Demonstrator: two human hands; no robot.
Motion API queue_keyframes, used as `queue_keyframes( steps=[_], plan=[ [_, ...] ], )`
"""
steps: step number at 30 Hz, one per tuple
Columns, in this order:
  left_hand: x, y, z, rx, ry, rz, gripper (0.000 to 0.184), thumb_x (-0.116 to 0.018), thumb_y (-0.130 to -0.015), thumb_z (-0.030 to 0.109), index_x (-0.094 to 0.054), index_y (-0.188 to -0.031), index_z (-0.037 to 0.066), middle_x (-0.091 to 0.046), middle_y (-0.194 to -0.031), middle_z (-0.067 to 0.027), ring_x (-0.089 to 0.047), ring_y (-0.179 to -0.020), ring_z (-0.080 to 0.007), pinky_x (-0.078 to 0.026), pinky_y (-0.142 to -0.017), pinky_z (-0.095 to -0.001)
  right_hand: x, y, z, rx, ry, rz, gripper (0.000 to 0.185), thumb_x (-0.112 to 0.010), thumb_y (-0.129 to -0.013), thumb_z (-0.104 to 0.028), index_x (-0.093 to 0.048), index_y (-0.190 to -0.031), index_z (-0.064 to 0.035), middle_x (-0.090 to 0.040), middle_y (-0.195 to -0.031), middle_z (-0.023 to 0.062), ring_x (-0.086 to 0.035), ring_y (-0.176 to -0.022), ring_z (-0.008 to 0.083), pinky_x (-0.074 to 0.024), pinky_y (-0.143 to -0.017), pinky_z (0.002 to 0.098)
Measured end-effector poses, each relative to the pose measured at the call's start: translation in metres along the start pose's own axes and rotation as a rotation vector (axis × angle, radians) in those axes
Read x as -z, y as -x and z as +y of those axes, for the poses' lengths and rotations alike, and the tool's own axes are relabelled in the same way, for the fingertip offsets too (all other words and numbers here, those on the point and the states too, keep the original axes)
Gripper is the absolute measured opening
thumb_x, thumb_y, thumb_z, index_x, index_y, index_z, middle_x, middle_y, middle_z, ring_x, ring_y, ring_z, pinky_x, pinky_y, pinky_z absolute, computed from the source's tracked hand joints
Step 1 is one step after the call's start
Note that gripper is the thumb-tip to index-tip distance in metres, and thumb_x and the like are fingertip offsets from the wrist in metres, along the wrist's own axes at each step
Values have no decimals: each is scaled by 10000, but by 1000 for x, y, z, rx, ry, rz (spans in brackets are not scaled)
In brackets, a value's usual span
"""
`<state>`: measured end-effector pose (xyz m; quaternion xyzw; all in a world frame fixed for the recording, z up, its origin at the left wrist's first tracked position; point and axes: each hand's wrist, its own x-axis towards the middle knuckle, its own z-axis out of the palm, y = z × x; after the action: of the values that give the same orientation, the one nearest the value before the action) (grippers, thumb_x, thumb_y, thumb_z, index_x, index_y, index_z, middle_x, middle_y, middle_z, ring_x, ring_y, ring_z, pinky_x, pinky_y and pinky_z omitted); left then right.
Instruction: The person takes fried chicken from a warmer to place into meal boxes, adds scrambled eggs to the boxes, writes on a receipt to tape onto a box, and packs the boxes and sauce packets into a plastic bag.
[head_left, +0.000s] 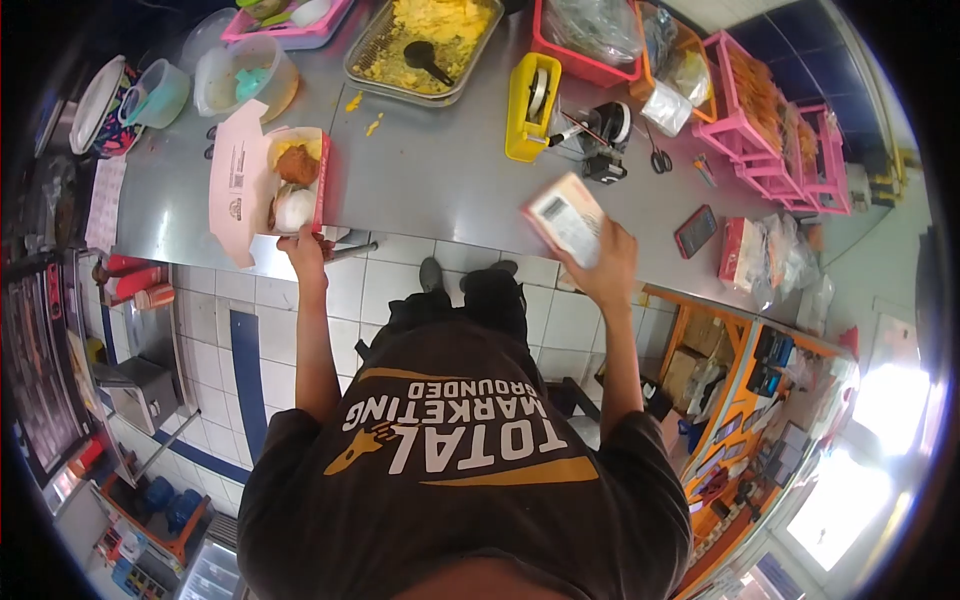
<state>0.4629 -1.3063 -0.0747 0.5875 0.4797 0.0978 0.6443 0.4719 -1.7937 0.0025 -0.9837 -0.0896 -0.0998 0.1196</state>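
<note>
My left hand (305,250) grips the near edge of an open food box (323,185) on the steel table. Inside lie a brown fried piece (297,164) and a white rounded item (293,211), with something yellow beside them. The box's pink lid (236,185) is folded out to the left. Over the table's front edge, my right hand (608,262) is closed around a small pale carton (567,218) with a printed label, slightly blurred by motion.
A metal tray (352,85) of yellow food holds a black scoop (428,62). Nearby are a yellow tape dispenser (522,135), scissors (659,153), a phone (696,232) and pink baskets (765,150). Plastic tubs (245,80) stand at the back left.
</note>
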Motion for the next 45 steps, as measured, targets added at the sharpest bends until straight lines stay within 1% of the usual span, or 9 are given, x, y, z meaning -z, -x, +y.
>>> queue_keyframes(
  steps=[9,16,21,25,27,31,34,40,45],
  plan=[
    [31,31,-21,-151,-360,-350,293,-490,-955,126,-394,-1200,-5,-593,-730,-134,-605,-479,-208,-505,-441,-354,24,45,117,-152,205,25,792,-745,-841,-467,-493,-1371,64,-484,-1395,308,-444,-1315,465,-317,-1137,572],
    [-39,44,-1,-491,-650,-542,361,-506,-1006,233,-522,-1267,-16,-654,-678,-158,-621,-508,-287,-506,-534,-409,2,-43,-26,60,-234,202,470,-704,-875,-152,-569,-1295,10,-621,-1219,218,-588,-1133,406,-475,-991,462],
    [-96,70,92,-1550,-553,102,338,-689,-917,198,-633,-1166,-22,-676,-979,-208,-654,-915,-341,-517,-821,-435,-31,-108,-86,73,-354,235,373,-681,-865,-95,-596,-1215,-1,-616,-1154,226,-602,-1085,407,-506,-905,463],
    [-119,31,106,-1345,-551,-548,285,-664,-938,170,-643,-1161,-7,-689,-976,-171,-649,-902,-366,-525,-826,-438,-40,-131,-70,14,-624,25,341,-657,-861,-54,-569,-1183,14,-599,-1134,264,-587,-1078,442,-504,-898,467],
    [-130,32,109,-925,-632,-791,246,-607,-990,196,-657,-1141,7,-686,-951,-150,-666,-896,-315,-527,-835,-413,-53,-137,-67,18,-645,49,318,-626,-879,-43,-556,-1183,17,-603,-1127,258,-597,-1079,424,-497,-907,448],
    [-152,24,70,-791,-393,-854,324,-536,-1048,268,-629,-1168,-19,-673,-1010,-155,-636,-940,-242,-501,-859,-377,-92,-134,-87,-126,-1127,253,195,-528,-990,-90,-534,-1150,22,-597,-1070,195,-600,-1022,318,-468,-907,394],
    [-184,65,48,-648,22,-548,397,-494,-1072,335,-571,-1188,-37,-614,-1039,-139,-547,-970,-190,-448,-890,-342,-97,-137,-126,-317,-1391,414,257,-469,-1066,-210,-506,-1151,29,-552,-1045,168,-538,-986,268,-432,-916,387],
    [-214,87,58,-609,258,-304,369,-500,-1070,352,-506,-1126,-13,-518,-988,-86,-482,-975,-181,-393,-948,-327,-97,-150,-145,-483,-1065,377,368,-460,-1082,-319,-460,-1099,49,-505,-1066,216,-494,-991,307,-409,-919,422],
    [-196,70,60,-591,181,-563,300,-532,-1051,292,-542,-1093,-4,-577,-975,-70,-521,-939,-150,-436,-886,-321,-98,-146,-135,-338,-1121,388,352,-471,-1077,-308,-470,-1104,43,-543,-1017,208,-516,-949,311,-428,-898,413]
  ],
)
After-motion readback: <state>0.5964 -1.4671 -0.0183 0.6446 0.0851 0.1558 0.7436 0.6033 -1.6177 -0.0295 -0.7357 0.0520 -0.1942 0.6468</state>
